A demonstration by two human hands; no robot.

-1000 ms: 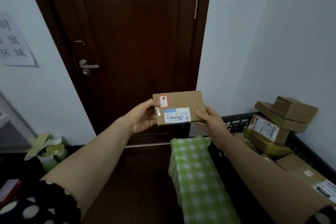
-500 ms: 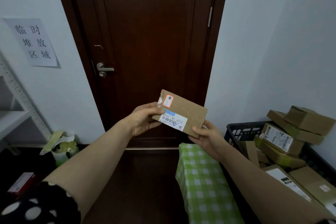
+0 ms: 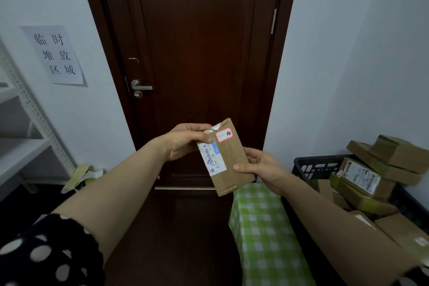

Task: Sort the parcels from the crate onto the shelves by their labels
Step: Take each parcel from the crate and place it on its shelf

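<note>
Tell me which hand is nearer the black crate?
Right. The right hand holds the parcel near the crate rim; the left hand grips its upper end, farther off.

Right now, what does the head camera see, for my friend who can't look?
A left hand and a right hand hold a small brown parcel before a dark door. A black crate of more parcels stands at the right.

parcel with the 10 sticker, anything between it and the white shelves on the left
Nothing visible does. The parcel is held up before the door, with open air between it and the shelves at the left edge. The yellow-green bag lies low on the floor by them, under that path.
</note>
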